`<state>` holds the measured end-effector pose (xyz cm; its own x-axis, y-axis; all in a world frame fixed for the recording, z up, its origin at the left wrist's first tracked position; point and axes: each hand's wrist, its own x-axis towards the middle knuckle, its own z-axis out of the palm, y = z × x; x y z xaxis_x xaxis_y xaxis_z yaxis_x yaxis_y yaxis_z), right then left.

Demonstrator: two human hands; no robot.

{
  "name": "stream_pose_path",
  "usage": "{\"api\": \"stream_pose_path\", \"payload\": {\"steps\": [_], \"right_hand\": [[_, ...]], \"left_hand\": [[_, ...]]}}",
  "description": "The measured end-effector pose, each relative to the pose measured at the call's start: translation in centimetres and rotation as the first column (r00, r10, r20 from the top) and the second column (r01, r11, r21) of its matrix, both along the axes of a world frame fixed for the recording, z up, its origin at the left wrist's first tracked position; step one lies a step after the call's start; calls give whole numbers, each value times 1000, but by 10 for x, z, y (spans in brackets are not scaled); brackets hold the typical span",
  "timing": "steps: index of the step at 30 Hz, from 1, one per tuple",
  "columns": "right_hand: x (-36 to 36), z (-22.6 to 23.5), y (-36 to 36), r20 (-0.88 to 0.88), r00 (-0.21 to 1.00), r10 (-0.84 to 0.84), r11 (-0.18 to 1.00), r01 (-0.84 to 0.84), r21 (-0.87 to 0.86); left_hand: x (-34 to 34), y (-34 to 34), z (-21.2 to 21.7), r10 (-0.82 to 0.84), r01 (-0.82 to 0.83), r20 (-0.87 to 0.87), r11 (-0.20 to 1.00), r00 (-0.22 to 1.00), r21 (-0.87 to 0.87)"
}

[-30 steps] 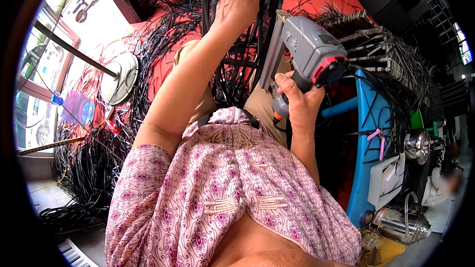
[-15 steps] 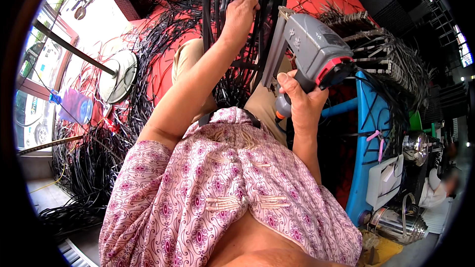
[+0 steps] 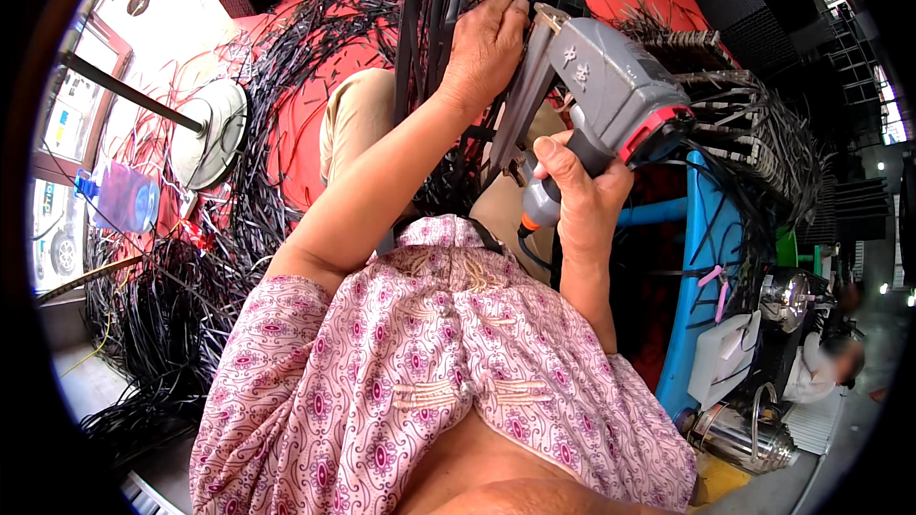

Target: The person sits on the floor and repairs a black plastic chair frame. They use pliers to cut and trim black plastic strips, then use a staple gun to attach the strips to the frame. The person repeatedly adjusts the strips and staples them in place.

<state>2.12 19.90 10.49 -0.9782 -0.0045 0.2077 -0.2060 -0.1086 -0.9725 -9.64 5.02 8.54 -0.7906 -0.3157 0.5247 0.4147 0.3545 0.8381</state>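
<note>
So, right hand (image 3: 584,193) grips tool (image 3: 613,73), one o'clock; likely heavy, stiff, hold by handle (image 3: 591,154). Left hand (image 3: 485,46), twelve o'clock: grip unclear.

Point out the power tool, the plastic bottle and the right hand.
Power tool (image 3: 611,74), head view: grey body.
Plastic bottle (image 3: 128,198), head view: side wall.
Right hand (image 3: 587,188), head view: middle of the hand.

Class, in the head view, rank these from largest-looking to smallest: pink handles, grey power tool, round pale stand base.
Grey power tool
Round pale stand base
Pink handles
This is apparent size only; nearness to the camera affects it.
</note>
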Motion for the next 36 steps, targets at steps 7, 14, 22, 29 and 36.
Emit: {"api": "stream_pose_path", "payload": {"steps": [7, 14, 22, 29, 36], "right_hand": [[-15, 0, -6, -16, 1000, 4, 998, -3, 57], [-19, -6, -12, -29, 999, -14, 1000, 14, 24], [-21, -25, -32, -109, 987, -115, 992, 120, 42], [-14, -23, -48, -91, 983, -160, 982, 168, 86], [-21, -31, -57, -186, 965, -186, 968, 212, 135]], "left_hand": [[-7, 2, -16, -201, 201, -44, 891, 979, 407], [-13, 0, -21, -335, 341, -106, 789, 936, 511], [-16, -3, -20, -306, 327, -119, 839, 945, 435], [-19, -10, -25, -369, 383, -121, 818, 922, 428], [-22, -17, -23, -372, 408, -167, 844, 913, 349]]}}
